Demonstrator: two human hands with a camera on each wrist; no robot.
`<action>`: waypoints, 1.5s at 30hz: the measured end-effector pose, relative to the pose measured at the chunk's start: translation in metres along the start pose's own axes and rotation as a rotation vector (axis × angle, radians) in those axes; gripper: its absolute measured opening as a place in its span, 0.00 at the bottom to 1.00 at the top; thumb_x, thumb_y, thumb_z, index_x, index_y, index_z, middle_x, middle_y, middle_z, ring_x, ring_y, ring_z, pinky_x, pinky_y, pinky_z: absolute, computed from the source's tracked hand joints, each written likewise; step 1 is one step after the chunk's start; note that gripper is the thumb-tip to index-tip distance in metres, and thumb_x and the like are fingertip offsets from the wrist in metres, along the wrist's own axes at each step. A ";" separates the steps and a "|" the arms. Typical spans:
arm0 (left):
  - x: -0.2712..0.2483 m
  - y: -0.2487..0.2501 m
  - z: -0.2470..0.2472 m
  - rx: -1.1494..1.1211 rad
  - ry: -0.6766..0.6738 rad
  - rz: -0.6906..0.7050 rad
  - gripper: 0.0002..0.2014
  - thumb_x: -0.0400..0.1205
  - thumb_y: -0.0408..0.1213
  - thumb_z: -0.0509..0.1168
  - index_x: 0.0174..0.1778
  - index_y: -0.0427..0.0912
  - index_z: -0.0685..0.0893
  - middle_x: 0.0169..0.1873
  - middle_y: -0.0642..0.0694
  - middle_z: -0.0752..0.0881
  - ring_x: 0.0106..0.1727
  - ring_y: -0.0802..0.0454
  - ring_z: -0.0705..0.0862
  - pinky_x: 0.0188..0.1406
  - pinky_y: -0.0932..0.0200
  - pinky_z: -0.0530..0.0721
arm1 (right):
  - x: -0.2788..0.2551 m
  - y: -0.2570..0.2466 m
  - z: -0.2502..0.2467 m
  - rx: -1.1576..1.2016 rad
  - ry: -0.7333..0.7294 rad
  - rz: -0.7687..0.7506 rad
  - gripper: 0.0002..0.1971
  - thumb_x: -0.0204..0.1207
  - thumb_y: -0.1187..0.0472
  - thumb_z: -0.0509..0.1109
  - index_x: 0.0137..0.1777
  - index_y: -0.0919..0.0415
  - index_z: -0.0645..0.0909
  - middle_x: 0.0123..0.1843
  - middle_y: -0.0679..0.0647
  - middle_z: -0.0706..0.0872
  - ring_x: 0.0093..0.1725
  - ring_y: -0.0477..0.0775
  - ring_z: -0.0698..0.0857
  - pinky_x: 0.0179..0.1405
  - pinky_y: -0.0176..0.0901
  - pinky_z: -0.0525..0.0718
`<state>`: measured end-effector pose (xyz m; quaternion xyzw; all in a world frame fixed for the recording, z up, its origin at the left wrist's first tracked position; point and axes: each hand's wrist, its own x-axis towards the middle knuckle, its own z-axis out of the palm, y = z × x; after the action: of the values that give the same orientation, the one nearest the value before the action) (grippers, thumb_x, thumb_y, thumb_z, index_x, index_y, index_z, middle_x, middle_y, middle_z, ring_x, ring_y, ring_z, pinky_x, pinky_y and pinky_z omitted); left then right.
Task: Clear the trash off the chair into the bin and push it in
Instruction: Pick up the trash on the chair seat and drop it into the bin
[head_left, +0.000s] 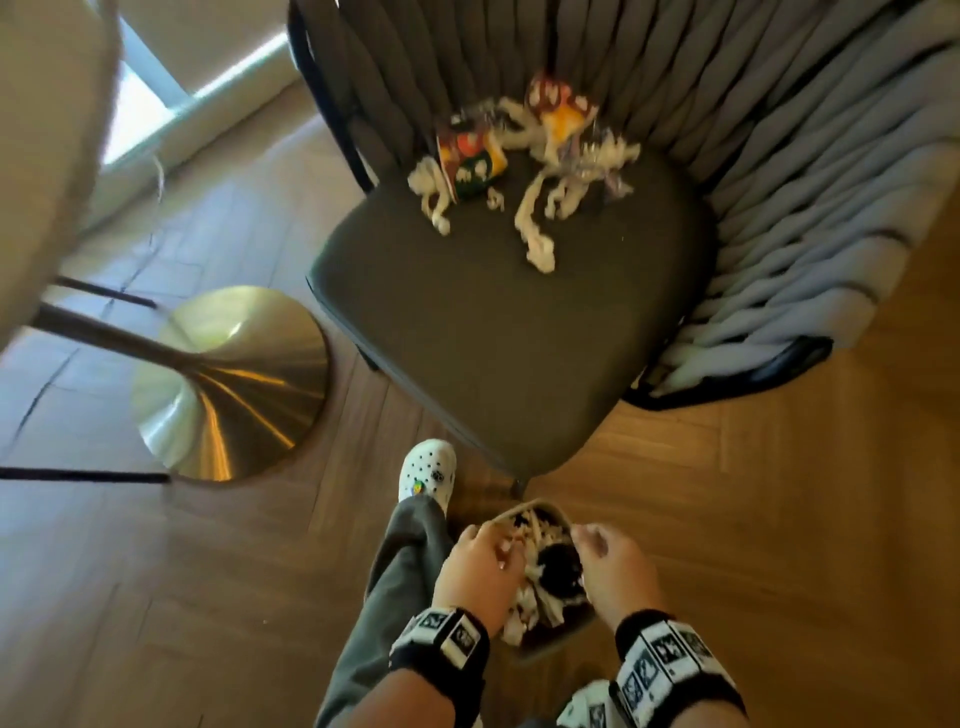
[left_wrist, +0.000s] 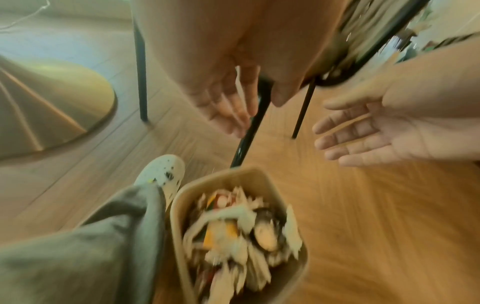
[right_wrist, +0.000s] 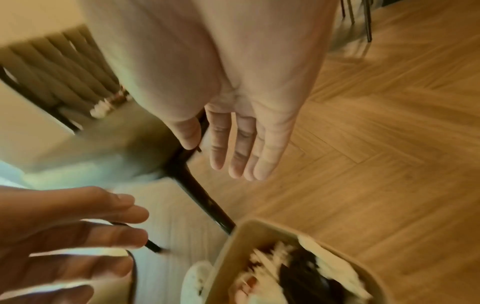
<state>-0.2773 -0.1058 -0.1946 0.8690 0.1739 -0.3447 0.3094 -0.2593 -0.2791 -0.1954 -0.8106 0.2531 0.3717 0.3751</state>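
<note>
**Both hands empty over the bin**

The chair (head_left: 498, 322) carries trash (head_left: 524, 161) at the back of its seat. The full bin (head_left: 550, 512) stands on the floor before it. Left hand (head_left: 480, 569) and right hand (head_left: 615, 574) hover above, fingers loose, holding nothing.

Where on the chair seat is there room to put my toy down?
The front half of the dark grey chair seat is bare, from its front corner up to the twisted white paper scraps. The back is crowded: scraps and two colourful snack wrappers lie against the woven grey backrest.
</note>
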 end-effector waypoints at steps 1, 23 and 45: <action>0.000 0.012 -0.021 -0.029 0.057 0.050 0.14 0.86 0.51 0.61 0.63 0.51 0.83 0.59 0.51 0.85 0.59 0.51 0.85 0.61 0.53 0.83 | -0.005 -0.019 -0.010 0.047 0.009 -0.008 0.14 0.86 0.43 0.60 0.50 0.50 0.82 0.49 0.47 0.86 0.53 0.52 0.84 0.56 0.49 0.82; 0.288 0.177 -0.288 -0.050 0.461 -0.022 0.51 0.75 0.72 0.64 0.85 0.42 0.55 0.77 0.35 0.65 0.76 0.33 0.66 0.69 0.38 0.76 | 0.187 -0.327 -0.085 -0.355 0.422 -0.339 0.16 0.83 0.64 0.68 0.70 0.59 0.81 0.76 0.62 0.75 0.73 0.68 0.74 0.75 0.59 0.73; 0.234 0.140 -0.271 -0.529 0.367 0.093 0.18 0.90 0.49 0.57 0.72 0.45 0.69 0.55 0.57 0.79 0.39 0.68 0.80 0.22 0.77 0.75 | 0.180 -0.304 -0.087 -0.400 0.562 -0.187 0.24 0.78 0.45 0.71 0.70 0.53 0.73 0.76 0.62 0.69 0.73 0.70 0.70 0.71 0.69 0.76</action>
<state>0.0927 -0.0116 -0.1467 0.8132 0.2703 -0.1107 0.5034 0.0933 -0.1928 -0.1721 -0.9582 0.1931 0.1405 0.1574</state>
